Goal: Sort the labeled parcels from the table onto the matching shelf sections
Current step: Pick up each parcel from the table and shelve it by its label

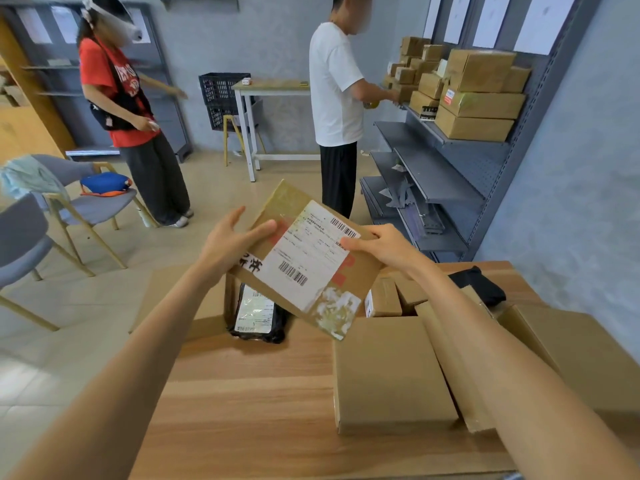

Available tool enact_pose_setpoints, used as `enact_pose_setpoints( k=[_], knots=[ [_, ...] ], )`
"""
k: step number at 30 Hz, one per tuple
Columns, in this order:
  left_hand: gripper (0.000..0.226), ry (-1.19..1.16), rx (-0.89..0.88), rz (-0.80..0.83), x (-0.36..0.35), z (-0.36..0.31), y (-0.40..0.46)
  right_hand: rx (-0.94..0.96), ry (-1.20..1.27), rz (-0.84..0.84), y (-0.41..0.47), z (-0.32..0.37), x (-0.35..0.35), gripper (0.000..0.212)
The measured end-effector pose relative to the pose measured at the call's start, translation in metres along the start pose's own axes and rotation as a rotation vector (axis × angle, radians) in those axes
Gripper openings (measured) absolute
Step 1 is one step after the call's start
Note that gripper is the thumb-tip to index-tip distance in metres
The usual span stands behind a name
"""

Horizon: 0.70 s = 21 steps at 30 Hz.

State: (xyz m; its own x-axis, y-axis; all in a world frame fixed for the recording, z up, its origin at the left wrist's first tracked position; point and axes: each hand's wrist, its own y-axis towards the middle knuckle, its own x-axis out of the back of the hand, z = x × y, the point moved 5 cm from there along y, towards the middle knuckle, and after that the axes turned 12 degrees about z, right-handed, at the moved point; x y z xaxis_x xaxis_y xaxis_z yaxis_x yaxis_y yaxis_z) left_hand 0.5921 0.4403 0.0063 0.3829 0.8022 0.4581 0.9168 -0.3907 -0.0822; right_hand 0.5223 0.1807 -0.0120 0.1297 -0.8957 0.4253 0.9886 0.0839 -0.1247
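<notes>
Two bare hands lifting a labelled cardboard parcel [304, 261] above the wooden table [249, 403], left hand [228, 244] cupping its left edge, right hand [384, 247] apparently pinching the far corner, more boxes [391, 372] below, grey shelf [446, 174] well apart.

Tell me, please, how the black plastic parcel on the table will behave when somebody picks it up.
The black plastic parcel looks creased and bulging, so it would probably sag, not stay stiff. Its glossy film may be slippery. It leans against a cardboard box, so it might slump once moved.
</notes>
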Motion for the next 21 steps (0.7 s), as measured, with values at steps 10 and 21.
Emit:
enact_pose_setpoints(
  k=[10,21],
  knots=[
    [0.031,-0.146,0.023,0.207,-0.03,0.02,-0.003,-0.014,-0.021,0.047,0.008,-0.009,0.002,0.058],
    [0.036,-0.473,0.055,-0.02,-0.03,0.027,0.012,-0.035,0.33,-0.126,0.003,-0.03,-0.017,0.11]
  ],
)
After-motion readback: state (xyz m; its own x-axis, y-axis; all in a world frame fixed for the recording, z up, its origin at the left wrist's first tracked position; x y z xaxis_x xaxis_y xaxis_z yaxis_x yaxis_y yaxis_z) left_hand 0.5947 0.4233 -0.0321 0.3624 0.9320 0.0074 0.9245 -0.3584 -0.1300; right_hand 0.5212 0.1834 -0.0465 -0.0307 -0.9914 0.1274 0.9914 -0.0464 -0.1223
